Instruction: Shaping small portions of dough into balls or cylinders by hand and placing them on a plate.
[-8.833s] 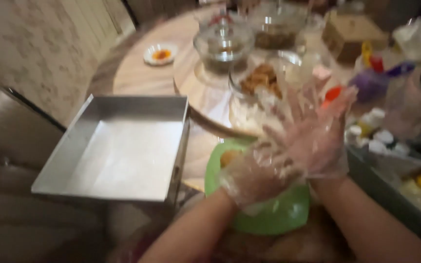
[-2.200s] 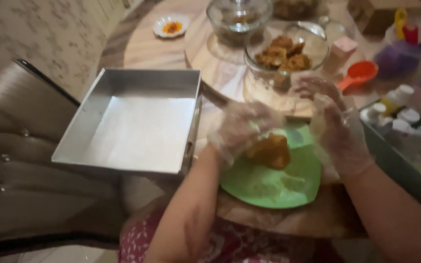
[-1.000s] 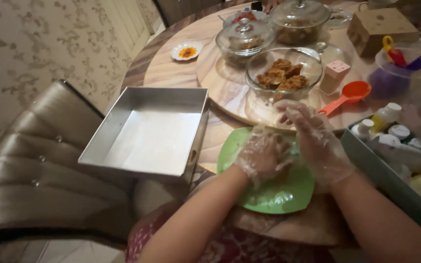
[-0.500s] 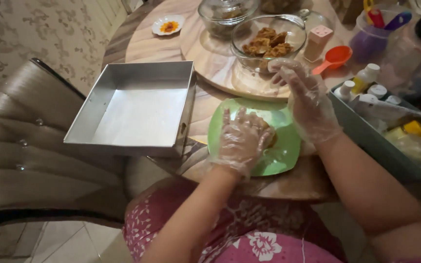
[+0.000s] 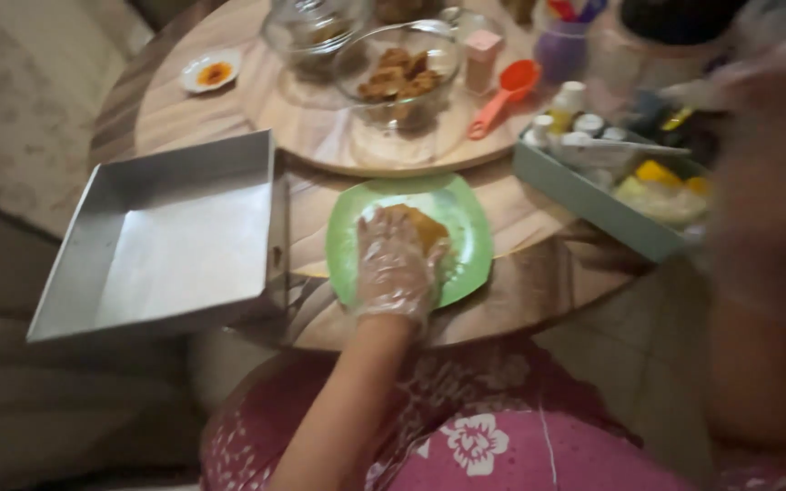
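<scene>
My gloved left hand (image 5: 395, 265) lay flat, fingers spread, pressing the brown dough lump (image 5: 418, 227) on the green plate (image 5: 466, 238), gripping nothing, my right hand's grip too blurred to tell, and I judged the plate, near the table edge, could slide off.

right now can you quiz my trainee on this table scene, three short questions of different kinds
1. True or false: the left hand, in a clear glove, rests on the orange-brown piece of food on the green plate.
2. What lies left of the plate? A) a metal square pan B) a wooden board C) a black pot
3. Fill in: the glass bowl holding brown pieces sits on the round ____ tray.

Key
1. True
2. A
3. wooden

The right hand is a blur near the lens; its grip cannot be told.
</scene>
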